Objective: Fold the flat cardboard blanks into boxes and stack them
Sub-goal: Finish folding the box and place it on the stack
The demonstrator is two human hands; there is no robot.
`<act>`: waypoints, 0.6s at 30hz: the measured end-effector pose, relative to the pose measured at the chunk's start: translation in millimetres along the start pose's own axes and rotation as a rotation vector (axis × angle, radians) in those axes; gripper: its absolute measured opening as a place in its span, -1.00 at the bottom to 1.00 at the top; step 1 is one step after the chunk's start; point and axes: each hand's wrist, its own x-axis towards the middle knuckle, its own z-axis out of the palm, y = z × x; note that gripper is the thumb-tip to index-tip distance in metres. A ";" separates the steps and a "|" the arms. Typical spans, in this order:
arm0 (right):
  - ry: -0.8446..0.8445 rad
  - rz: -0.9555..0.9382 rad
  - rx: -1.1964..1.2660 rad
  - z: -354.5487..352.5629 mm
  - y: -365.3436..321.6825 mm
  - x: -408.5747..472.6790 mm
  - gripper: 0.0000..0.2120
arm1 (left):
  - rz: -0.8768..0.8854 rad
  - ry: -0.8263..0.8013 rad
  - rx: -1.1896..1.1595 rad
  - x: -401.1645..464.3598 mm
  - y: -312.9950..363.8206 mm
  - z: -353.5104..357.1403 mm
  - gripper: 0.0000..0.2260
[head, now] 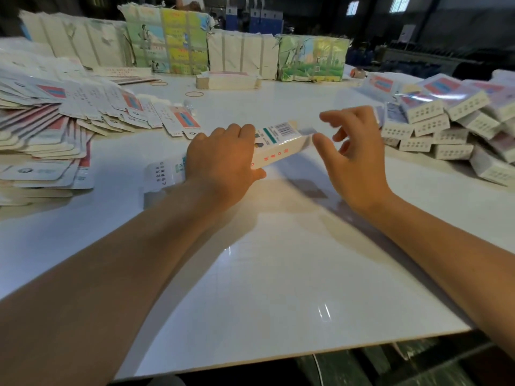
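My left hand (223, 160) grips a white folded box (280, 144) with a barcode and a teal stripe, held just above the white table (264, 274). Its left end flap sticks out past my wrist. My right hand (354, 160) hovers at the box's right end with fingers spread and loosely bent; its thumb tip is at the box's end and it holds nothing. Flat blanks (83, 112) lie fanned out at the left. Folded boxes (446, 121) are piled at the right.
Wrapped bundles (167, 40) of blanks stand along the far edge, with a small stack (227, 80) in front of them. Two rubber bands (194, 93) lie on the table beyond the hands. The table's near edge runs across the bottom right.
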 end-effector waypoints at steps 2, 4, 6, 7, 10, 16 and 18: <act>-0.033 0.102 0.020 4.0 -4.9 -0.1 -0.86 | -0.032 -0.015 0.018 1.7 -0.6 -1.0 -0.42; -0.119 0.203 0.089 7.6 -8.2 -1.7 -0.85 | -0.051 -0.028 0.042 2.2 -0.8 -1.9 -0.38; -0.173 0.235 0.132 10.5 -11.2 -1.9 -0.84 | -0.050 -0.020 0.081 1.9 0.4 -2.4 -0.35; -0.185 0.240 0.139 11.5 -12.1 -2.0 -0.82 | -0.038 -0.006 0.107 1.6 2.4 -1.9 -0.35; -0.197 0.272 0.124 14.3 -15.3 -2.1 -0.77 | 0.004 0.021 0.172 0.3 10.1 0.3 -0.36; -0.203 0.340 0.155 12.7 -15.4 1.7 -0.77 | 0.031 0.069 0.237 -2.0 12.3 0.5 -0.32; -0.210 0.453 0.318 12.3 -16.2 3.9 -0.85 | 0.045 0.063 0.252 -1.4 12.4 0.8 -0.30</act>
